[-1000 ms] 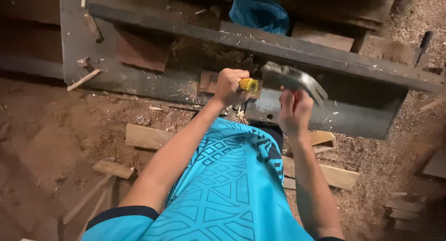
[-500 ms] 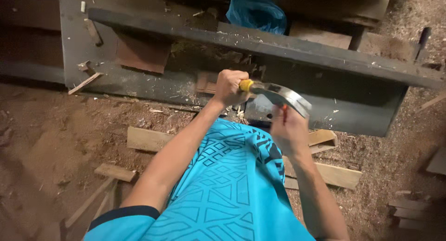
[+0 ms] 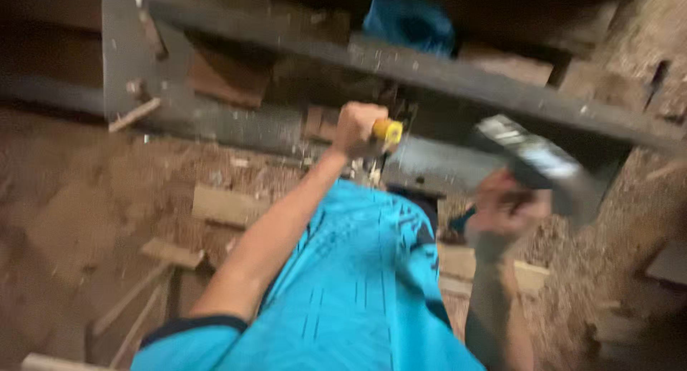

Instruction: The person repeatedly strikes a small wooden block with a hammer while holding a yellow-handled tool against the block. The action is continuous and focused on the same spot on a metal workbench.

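So here's my setup: my left hand is wrapped in a full fist around the yellow-handled chisel, with only the yellow butt end poking out on the right side of my fist. I hold it that way so the butt stays exposed as a target while my knuckles sit off to the side of it. The blade end points away and down toward the grey metal workbench frame, but the picture is too smeared to say exactly what the tip sits on.

My right hand is closed tight around the handle of the steel-headed hammer, choked up pretty near the head. The head sits up and to the right of the chisel, well apart from it, not touching anything. It's badly motion-blurred, so don't ask me for the exact angle.

Both grips are fully pressed shut, no spread fingers on either side.

Around me: pale wooden offcuts lie on the sawdust-covered dirt floor to the near left, and a crumpled blue cloth sits on the far side, beyond the frame's long bar.
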